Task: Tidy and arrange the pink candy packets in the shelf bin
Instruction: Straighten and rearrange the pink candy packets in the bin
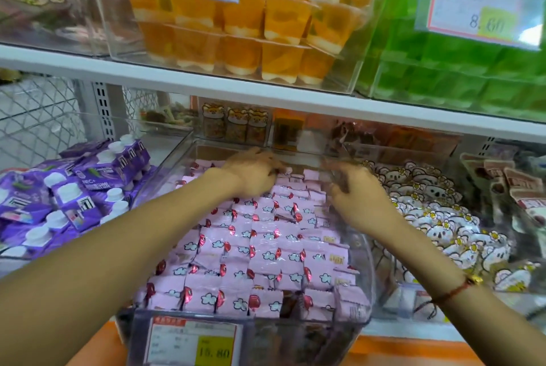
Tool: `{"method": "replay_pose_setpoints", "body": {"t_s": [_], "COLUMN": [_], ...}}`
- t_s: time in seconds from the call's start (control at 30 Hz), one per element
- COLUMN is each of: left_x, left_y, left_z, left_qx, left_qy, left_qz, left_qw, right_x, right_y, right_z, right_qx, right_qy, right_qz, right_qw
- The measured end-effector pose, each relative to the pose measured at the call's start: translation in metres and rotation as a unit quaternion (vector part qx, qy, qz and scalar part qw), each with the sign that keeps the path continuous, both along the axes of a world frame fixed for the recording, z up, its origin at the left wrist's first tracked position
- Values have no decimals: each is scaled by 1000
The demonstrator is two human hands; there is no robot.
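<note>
A clear shelf bin (295, 339) in the middle of the lower shelf is filled with pink candy packets (251, 250) printed with white clouds and red marks, lying in rough rows. Both my arms reach to the back of the bin. My left hand (254, 173) lies on the rear packets, its fingers curled down around some of them. My right hand (357, 191) hovers over the back right corner with fingers bent downward. It is motion-blurred, and what it holds is unclear. A red string bracelet sits on my right wrist.
Purple pouches with white caps (74, 197) fill the bin to the left. White bear-shaped packets (437, 218) fill the bin to the right. The shelf board (206, 82) above hangs low over the bin, carrying orange jelly cups (251, 28) and green ones (472, 70). A price tag (195, 342) covers the bin's front.
</note>
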State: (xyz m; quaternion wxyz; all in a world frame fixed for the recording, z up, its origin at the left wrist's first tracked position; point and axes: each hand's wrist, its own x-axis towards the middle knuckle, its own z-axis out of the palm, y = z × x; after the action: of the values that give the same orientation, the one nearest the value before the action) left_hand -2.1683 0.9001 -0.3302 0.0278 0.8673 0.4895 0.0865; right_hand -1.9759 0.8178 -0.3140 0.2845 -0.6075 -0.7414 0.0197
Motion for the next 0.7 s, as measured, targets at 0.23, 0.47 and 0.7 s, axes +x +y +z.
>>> {"method": "replay_pose_setpoints", "body": {"t_s": [0.23,0.47,0.7], "left_x": [13,41,53], "left_y": [3,6,6], "left_z": [19,19,13], "left_qx": [26,68,92], "left_qy": [-18,49,-16], "left_qz": [18,6,78], "left_qw": [999,997,993], "right_x": [1,0,-1], "right_y": [-5,-4,-8], "right_z": [-9,-10,-4], "right_qx": [-78,-98,-81], "right_qy": [184,178,52], "right_qz": [-43,-45,-62], "right_qw": [979,978,993]}}
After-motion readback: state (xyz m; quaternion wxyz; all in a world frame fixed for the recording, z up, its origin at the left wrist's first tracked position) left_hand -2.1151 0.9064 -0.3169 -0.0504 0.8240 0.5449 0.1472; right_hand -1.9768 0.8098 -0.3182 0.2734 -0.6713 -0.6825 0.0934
